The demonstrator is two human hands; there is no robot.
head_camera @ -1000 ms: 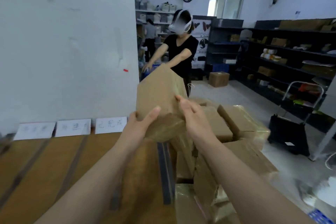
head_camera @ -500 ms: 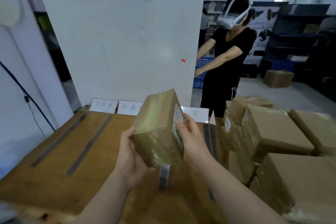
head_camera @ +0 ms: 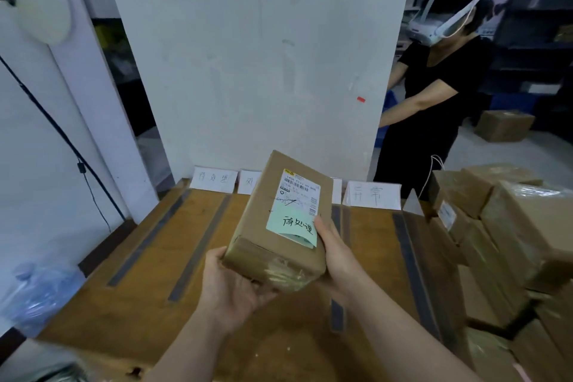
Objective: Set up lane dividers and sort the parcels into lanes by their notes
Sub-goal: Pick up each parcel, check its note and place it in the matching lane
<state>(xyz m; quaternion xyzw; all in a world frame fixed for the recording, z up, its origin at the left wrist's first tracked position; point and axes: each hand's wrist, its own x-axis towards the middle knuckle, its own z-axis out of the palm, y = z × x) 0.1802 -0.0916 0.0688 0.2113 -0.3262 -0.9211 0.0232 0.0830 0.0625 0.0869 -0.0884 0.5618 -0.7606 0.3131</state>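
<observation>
The person is holding a brown cardboard parcel wrapped in clear tape point(head_camera: 279, 223) up in the air over the wooden surface point(head_camera: 130, 298), with both hands gripping it. The left hand point(head_camera: 231, 287) is cupping the near bottom corner from below, and the right hand point(head_camera: 336, 254) is pressing on the right side, with the thumb touching the pale green sticky note point(head_camera: 293, 226) on top. The parcel is tipping so its top is facing the person, most likely so the handwriting on the note can be read. The note is sitting at the lower end of a white shipping label with a barcode point(head_camera: 297, 192). Dark strips of tape point(head_camera: 198, 253) are running along the surface from near to far, splitting it into lanes. White paper signs with handwriting are standing at the far end, against the big white board point(head_camera: 248, 56). The leftmost white sign point(head_camera: 213, 178) seems to be showing the same writing as the note, so that left lane is probably where this parcel is going. The lanes are looking bare, so there is plenty of room to put it down. The far edge is closed off by the board, and the left edge of the surface is dropping off near a blurry blue plastic bag point(head_camera: 37, 295). A stack of more brown boxes point(head_camera: 508, 226) is crowding the right side. Another person in a black top point(head_camera: 434, 93) is standing beyond the board, well apart from the parcel.
</observation>
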